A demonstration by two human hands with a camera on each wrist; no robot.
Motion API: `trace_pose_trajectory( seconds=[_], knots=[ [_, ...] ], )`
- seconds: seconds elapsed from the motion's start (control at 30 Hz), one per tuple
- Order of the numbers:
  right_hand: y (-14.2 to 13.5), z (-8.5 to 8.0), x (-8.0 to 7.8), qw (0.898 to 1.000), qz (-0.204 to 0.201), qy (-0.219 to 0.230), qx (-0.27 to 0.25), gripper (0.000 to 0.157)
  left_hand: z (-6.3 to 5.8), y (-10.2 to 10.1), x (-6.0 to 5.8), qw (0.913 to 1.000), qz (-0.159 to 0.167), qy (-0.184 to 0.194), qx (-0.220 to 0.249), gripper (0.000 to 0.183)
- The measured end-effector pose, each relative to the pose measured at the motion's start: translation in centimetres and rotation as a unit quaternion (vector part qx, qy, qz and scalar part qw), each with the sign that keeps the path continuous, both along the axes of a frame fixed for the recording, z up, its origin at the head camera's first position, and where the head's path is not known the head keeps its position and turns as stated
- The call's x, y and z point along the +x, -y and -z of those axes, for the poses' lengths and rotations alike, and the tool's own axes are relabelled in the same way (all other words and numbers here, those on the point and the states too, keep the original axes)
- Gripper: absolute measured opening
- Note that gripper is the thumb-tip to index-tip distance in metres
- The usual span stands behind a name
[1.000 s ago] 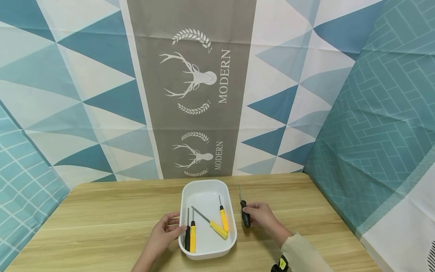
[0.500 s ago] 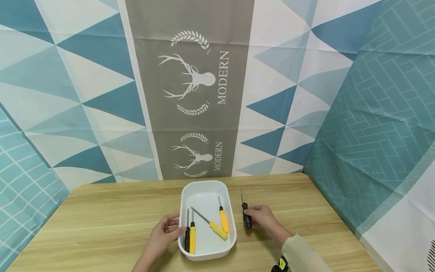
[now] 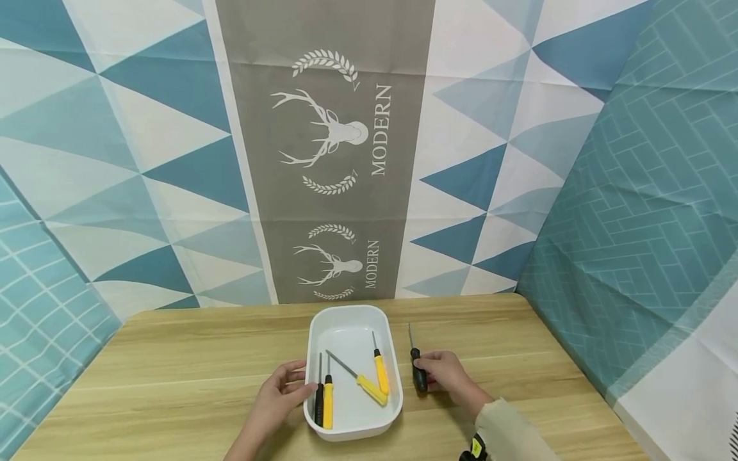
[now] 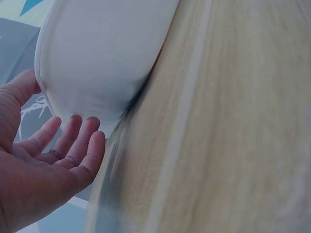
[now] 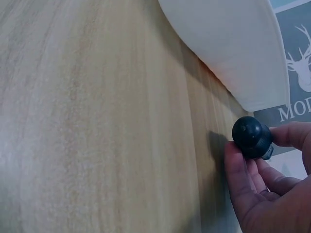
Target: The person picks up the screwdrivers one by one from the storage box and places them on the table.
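Note:
A white plastic tray [image 3: 350, 413] stands on the wooden table. My left hand [image 3: 278, 398] holds its left side, thumb over the rim and fingers against the outer wall; the left wrist view shows these fingers [image 4: 90, 126] right at that wall. Inside lie a black-handled screwdriver [image 3: 319, 403] and a yellow-handled screwdriver [image 3: 328, 404] side by side on the left, with two more yellow screwdrivers [image 3: 369, 388] touching on the right. Beside the tray's right side, my right hand [image 3: 446, 371] pinches another black screwdriver [image 3: 419, 378] by its handle, tip pointing away from me. Its rounded handle end [image 5: 248, 130] faces the right wrist camera.
The wooden table [image 3: 202, 358] reaches back to a patterned cloth [image 3: 334, 211] that hangs behind it. A teal cloth [image 3: 640, 224] hangs at the right, with a white surface [image 3: 680, 410] below it. A black and yellow wrist strap [image 3: 476, 447] shows at my right sleeve.
My right hand, still pinching the black screwdriver, has shifted slightly right and toward me. The left hand, the tray and the screwdrivers in it have stayed put.

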State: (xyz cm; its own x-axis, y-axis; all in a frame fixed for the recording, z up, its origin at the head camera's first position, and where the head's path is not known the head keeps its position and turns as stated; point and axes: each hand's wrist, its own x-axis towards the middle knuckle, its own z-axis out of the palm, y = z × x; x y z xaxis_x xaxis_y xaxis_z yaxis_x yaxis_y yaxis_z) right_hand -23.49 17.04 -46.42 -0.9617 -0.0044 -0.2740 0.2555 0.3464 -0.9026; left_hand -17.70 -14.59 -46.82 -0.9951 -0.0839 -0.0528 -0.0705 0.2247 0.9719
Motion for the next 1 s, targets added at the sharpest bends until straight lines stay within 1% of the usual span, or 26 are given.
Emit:
trace_pose_trajectory(
  seconds=[0.2,0.47,0.7,1.0],
  knots=[
    [-0.05,0.13,-0.17,1.000,-0.005,0.009,0.009,0.039,-0.01,-0.08,-0.02,1.0000,0.001,0.000,0.001,0.052],
    [0.09,-0.04,-0.21,1.000,0.000,0.013,0.010,0.040,-0.02,-0.14,0.05,1.0000,-0.003,0.000,-0.005,0.053],
    [0.17,-0.15,-0.25,1.000,0.000,0.008,0.012,0.039,0.01,-0.15,0.09,0.9999,-0.005,0.005,-0.010,0.055],
    [0.40,0.03,-0.59,1.000,-0.007,-0.004,0.027,0.039,-0.03,-0.18,0.13,1.0000,-0.003,0.007,-0.003,0.056]
  ],
)
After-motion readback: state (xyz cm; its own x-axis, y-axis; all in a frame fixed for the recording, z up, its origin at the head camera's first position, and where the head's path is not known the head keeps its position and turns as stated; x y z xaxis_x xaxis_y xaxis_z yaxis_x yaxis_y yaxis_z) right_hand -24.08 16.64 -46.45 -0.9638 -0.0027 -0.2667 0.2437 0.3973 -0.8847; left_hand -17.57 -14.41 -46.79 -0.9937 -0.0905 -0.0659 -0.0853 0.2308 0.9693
